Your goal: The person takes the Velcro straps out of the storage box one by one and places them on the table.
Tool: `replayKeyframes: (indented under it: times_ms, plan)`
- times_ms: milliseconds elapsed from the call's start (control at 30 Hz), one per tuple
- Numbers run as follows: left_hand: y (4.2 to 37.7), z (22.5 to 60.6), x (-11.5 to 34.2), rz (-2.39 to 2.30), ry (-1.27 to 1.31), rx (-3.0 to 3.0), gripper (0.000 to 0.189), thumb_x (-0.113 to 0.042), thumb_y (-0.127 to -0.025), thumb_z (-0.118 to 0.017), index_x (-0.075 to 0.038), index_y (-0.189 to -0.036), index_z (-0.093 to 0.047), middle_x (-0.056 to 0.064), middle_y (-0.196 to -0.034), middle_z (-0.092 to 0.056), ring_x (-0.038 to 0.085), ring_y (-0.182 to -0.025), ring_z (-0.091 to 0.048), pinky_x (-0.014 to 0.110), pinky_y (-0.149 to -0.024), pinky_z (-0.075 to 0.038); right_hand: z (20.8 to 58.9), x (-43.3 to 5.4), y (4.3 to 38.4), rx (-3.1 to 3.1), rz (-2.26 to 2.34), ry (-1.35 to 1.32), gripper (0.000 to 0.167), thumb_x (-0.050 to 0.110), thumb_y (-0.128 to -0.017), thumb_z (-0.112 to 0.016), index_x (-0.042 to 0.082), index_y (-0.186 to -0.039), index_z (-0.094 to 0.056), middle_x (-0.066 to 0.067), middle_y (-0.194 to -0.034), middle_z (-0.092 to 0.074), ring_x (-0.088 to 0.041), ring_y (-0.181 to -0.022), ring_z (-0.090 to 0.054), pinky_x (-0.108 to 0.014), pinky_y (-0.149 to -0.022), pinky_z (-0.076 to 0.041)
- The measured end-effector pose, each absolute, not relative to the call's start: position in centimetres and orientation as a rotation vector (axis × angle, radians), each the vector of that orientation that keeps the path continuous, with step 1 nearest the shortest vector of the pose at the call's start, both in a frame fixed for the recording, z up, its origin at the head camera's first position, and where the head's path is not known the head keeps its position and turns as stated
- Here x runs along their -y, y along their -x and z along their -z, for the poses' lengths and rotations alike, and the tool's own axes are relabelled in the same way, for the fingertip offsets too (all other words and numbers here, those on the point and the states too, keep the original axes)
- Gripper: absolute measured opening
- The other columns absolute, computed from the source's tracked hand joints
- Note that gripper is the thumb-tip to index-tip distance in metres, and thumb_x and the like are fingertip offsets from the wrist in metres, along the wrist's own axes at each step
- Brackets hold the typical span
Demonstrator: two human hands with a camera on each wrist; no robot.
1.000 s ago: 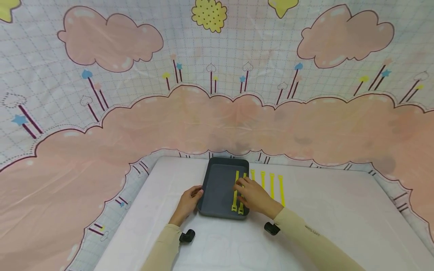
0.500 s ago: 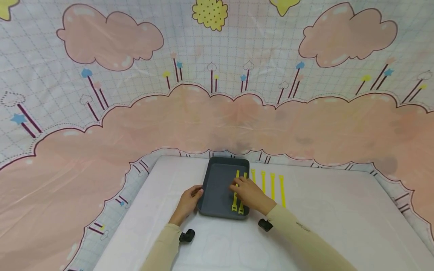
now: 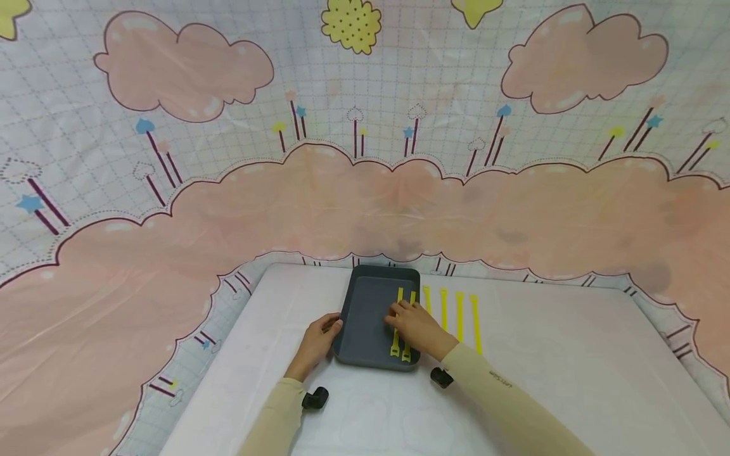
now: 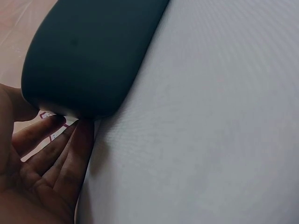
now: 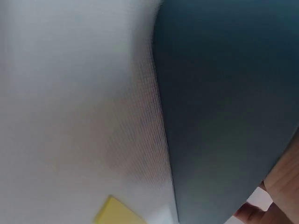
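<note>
A dark grey rectangular tray (image 3: 365, 329) lies on the white table. My left hand (image 3: 317, 342) holds its left side; in the left wrist view the thumb lies at the rim and the fingers (image 4: 79, 144) touch the outer wall. Two yellow cable straps with slotted ends, the left one (image 3: 395, 345) and the right one (image 3: 407, 352), lie lengthwise along the tray's right part. My right hand (image 3: 419, 326) reaches over the tray's right wall with bent fingers above these straps, covering their middles. Whether the fingertips pinch a strap is hidden, also in the right wrist view.
Several more yellow straps (image 3: 459, 316) lie in a row on the table (image 3: 570, 354), right of the tray. One strap end (image 5: 117, 212) shows in the right wrist view. Behind the table hangs a patterned cloth (image 3: 365, 209) with clouds.
My right hand has shifted slightly left, further over the tray. My left hand stays at the tray's side, and the tray and straps look unmoved.
</note>
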State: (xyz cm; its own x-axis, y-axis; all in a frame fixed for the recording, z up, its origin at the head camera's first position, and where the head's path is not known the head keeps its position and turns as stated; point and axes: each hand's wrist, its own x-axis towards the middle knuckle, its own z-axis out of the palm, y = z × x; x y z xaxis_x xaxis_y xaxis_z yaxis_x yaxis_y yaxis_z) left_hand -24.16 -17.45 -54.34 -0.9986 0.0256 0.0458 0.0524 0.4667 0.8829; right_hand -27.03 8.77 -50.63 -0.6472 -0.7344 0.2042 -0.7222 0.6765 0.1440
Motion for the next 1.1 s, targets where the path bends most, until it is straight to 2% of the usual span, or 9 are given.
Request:
replayKeyframes:
  times_ms: [300,700,1100]
  plan:
    - [23.99,54.18,17.40,1.586,0.079,2.675,0.037,-0.023,-0.101,-0.056,-0.001,-0.131,-0.060,0.023,-0.127,-0.064,0.039,-0.121,-0.060,0.051,-0.102,-0.049,50.91,-8.39,27.16,2.667,0.053,-1.173,0.022,0.029,-0.088,-0.074,0.023,-0.108,-0.068,-0.002,-0.111,-0.064,-0.022,-0.104,-0.059,-0.040,-0.079,-0.052]
    - [23.94,54.21,17.48,1.589,0.069,2.677,0.038,-0.023,-0.101,-0.056,-0.003,-0.132,-0.060,0.021,-0.128,-0.064,0.038,-0.122,-0.059,0.051,-0.103,-0.048,50.45,-8.10,27.61,2.822,0.133,-1.121,0.021,0.018,-0.097,-0.062,0.024,-0.116,-0.062,-0.003,-0.119,-0.059,-0.024,-0.110,-0.055,-0.045,-0.084,-0.052]
    - [23.81,54.16,17.46,1.599,0.061,2.674,0.037,-0.023,-0.101,-0.056,-0.003,-0.132,-0.060,0.020,-0.129,-0.064,0.038,-0.123,-0.058,0.051,-0.103,-0.048,50.74,-7.88,27.97,2.818,0.179,-1.170,0.017,0.021,-0.098,-0.059,0.026,-0.114,-0.058,-0.003,-0.118,-0.055,-0.024,-0.111,-0.054,-0.048,-0.087,-0.052]
